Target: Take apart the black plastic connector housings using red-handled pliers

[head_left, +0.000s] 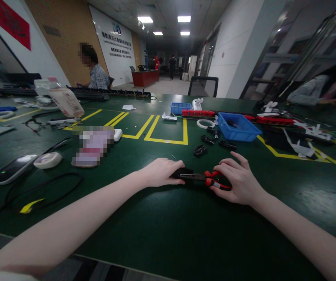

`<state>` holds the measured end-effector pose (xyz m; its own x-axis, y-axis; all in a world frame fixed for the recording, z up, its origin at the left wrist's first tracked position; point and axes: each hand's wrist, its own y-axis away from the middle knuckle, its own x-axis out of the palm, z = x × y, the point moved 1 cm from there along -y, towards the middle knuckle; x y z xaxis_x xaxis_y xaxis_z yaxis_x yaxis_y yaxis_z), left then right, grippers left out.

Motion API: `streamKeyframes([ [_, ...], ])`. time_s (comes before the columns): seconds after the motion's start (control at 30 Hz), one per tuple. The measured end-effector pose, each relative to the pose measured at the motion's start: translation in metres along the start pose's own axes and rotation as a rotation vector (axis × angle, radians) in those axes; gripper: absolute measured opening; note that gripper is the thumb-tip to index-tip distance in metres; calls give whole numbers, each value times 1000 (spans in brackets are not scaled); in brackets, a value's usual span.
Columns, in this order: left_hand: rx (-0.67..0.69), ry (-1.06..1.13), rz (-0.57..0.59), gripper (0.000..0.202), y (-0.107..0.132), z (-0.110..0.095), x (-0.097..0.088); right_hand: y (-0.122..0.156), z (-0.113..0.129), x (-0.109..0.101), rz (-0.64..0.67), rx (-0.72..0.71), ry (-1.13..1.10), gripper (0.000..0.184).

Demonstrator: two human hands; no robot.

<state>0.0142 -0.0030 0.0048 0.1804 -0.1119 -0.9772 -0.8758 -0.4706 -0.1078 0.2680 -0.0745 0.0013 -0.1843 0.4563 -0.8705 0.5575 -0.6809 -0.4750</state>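
My left hand (pixel 165 171) is closed around a small black part (pixel 182 172), whose exact kind I cannot make out. From the other side, my right hand (pixel 239 180) grips red-and-black needle-nose pliers (pixel 210 179) by the handles. The jaws of the pliers point left and meet the black part; whether they are clamped on it is unclear. Just beyond my hands, several small black parts (pixel 200 150) lie on the green table (pixel 168 218), with a thin metal pin (pixel 173 157) near them.
Behind the black parts stands a blue bin (pixel 238 127), with a smaller blue bin (pixel 181 108) farther back. A tape roll (pixel 47 160), a phone-like device (pixel 9 169) and a black cable (pixel 65 195) lie at left. One person (pixel 96 72) sits across at left, another (pixel 317 88) at right.
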Motion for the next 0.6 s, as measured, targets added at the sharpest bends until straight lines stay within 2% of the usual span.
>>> streamKeyframes([
  [0.43, 101, -74, 39, 38, -1, -1, 0, -1, -10, -2, 57, -5, -76, 29],
  [0.6, 87, -77, 25, 38, -2, -1, 0, -1, -10, -3, 70, -2, -88, 29],
])
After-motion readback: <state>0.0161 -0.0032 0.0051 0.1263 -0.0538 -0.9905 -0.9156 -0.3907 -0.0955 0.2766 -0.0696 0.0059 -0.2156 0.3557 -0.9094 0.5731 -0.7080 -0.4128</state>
